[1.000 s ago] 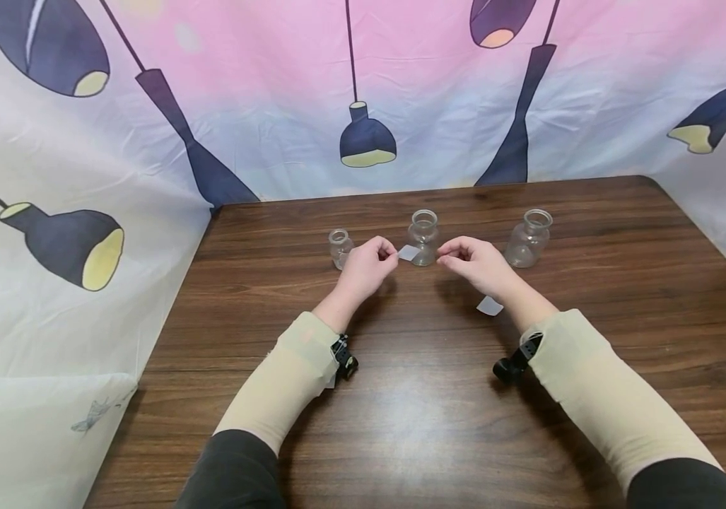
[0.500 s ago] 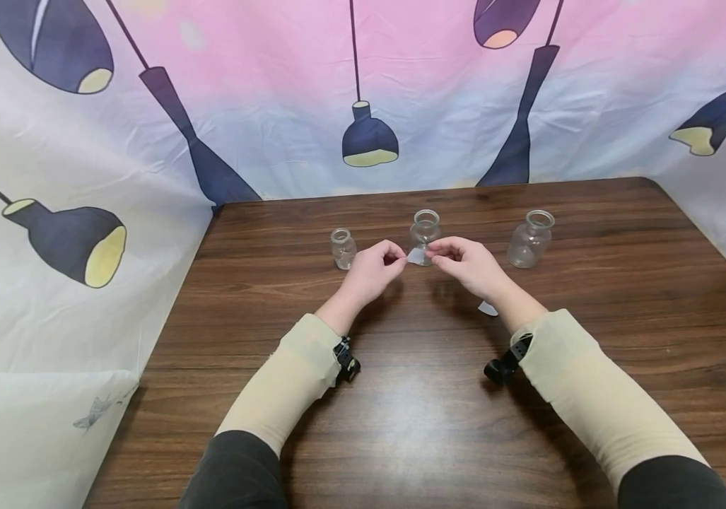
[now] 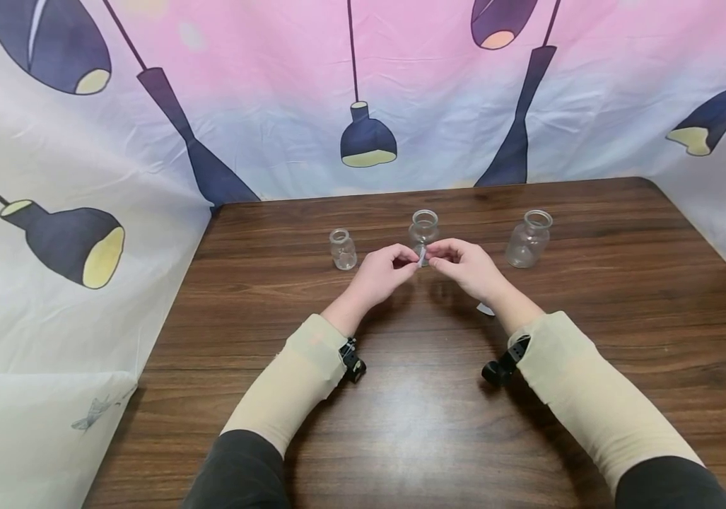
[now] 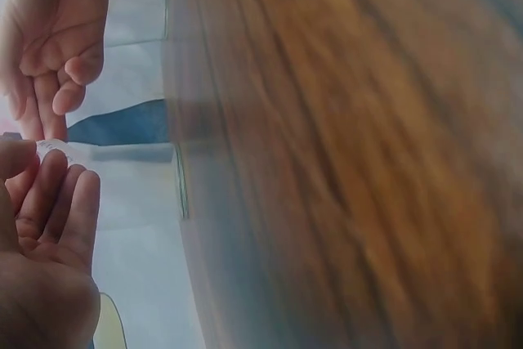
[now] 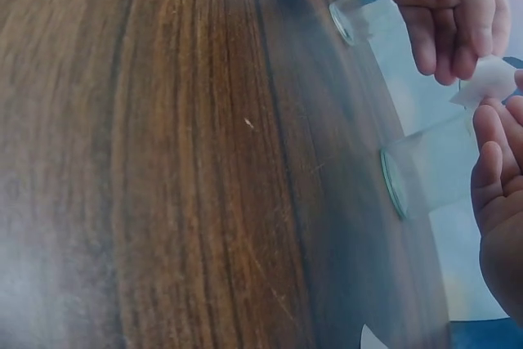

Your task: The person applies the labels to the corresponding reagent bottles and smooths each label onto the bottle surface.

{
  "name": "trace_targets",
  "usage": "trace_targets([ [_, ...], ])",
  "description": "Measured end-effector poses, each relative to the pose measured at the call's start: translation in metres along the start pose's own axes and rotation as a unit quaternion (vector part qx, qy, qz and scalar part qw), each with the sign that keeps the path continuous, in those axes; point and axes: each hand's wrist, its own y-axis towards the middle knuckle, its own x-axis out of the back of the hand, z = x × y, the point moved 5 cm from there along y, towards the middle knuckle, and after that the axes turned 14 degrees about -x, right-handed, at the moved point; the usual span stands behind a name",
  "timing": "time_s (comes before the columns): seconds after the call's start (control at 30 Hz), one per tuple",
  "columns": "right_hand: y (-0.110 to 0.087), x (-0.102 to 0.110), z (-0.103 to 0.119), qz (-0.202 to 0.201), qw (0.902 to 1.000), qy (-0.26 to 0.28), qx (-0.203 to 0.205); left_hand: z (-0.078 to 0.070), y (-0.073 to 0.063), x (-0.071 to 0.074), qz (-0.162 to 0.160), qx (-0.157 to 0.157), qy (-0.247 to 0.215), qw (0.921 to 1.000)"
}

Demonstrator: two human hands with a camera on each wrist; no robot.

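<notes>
In the head view my left hand [image 3: 387, 272] pinches a small white paper label [image 3: 422, 255] between thumb and fingertips. Facing it, my right hand [image 3: 467, 267] has its thumb and forefinger at the label's other edge. The right wrist view shows the label [image 5: 488, 81] stretched between both hands, with faint marks on it in the left wrist view. Right behind it stands a clear glass jar [image 3: 424, 225], partly covered by the fingers. A second white label [image 3: 485, 309] lies on the table, mostly hidden under my right wrist.
A smaller glass jar [image 3: 343, 249] stands left of the hands and a larger glass jar [image 3: 529, 240] to the right, both without lids. The brown wooden table [image 3: 401, 424] ends at a patterned cloth backdrop [image 3: 261, 113] behind and at the sides.
My left hand has moved right with the label, and my right hand has come left to meet it. The label has turned edge-on to the head view. The jars have not moved.
</notes>
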Motion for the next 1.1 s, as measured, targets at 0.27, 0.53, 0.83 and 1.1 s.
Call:
trace_targets([
  [0.27,-0.002,0.004,-0.006,-0.012,0.9997,0.002,-0.020,-0.003,0.006,-0.011,0.014,-0.002,-0.023,0.9996],
  [0.53,-0.002,0.012,-0.012,-0.027,0.9995,0.006,-0.017,-0.009,0.014,-0.021,0.034,-0.009,-0.015,0.9993],
  [0.83,-0.005,0.021,-0.013,-0.044,0.9987,0.011,-0.023,-0.009,0.016,-0.023,0.026,0.001,-0.006,0.9996],
  [1.1,-0.005,0.027,-0.016,-0.048,0.9982,0.026,-0.025,-0.007,0.017,-0.023,0.016,0.010,0.002,0.9998],
])
